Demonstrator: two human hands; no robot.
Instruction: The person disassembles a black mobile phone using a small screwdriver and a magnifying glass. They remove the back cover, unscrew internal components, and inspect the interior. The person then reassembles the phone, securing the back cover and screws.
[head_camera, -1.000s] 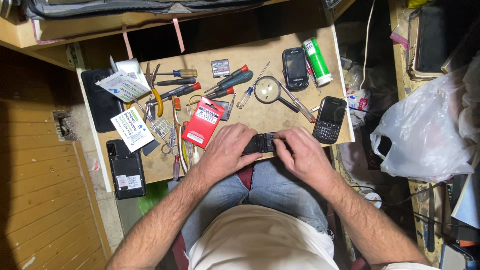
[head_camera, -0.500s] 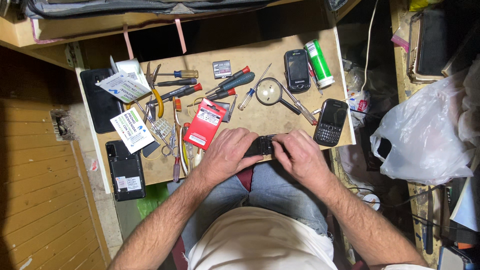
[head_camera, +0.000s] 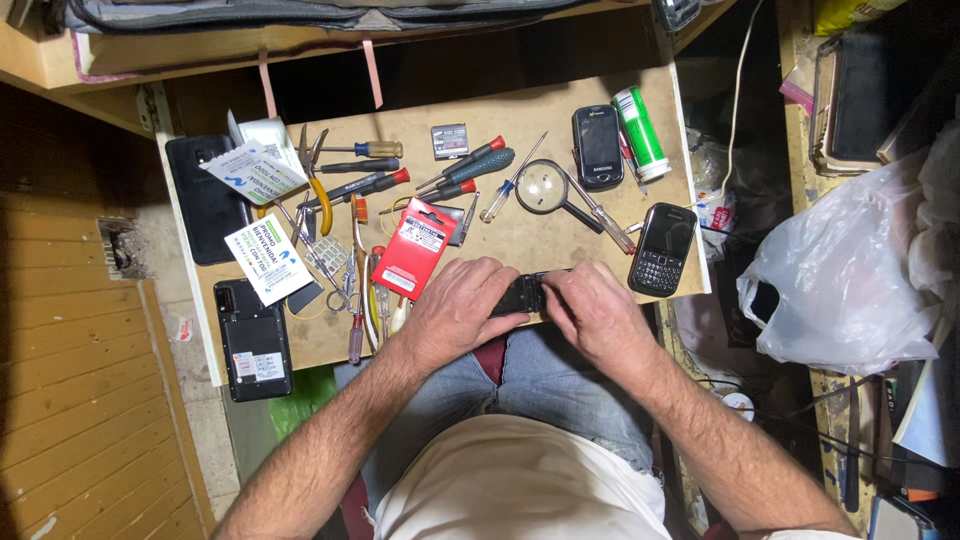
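My left hand (head_camera: 455, 312) and my right hand (head_camera: 592, 312) meet at the near edge of a wooden work board (head_camera: 520, 235). Between them they grip a small black phone (head_camera: 522, 295), mostly covered by my fingers. A red packet (head_camera: 415, 247) lies just left of my left hand. Beyond my hands lies a magnifying glass (head_camera: 545, 188), with a black keypad phone (head_camera: 662, 248) to the right of my right hand.
Several screwdrivers (head_camera: 470, 165), pliers (head_camera: 312, 170) and tweezers spread over the board's left half. A black touchscreen phone (head_camera: 598, 147) and a green-and-white tube (head_camera: 640, 133) lie at the back right. Two black phones (head_camera: 250, 340) and paper cards (head_camera: 268, 260) sit at left. A white plastic bag (head_camera: 850, 275) is at right.
Both hands stay on the small black phone at the board's near edge; the fingers shift only slightly.
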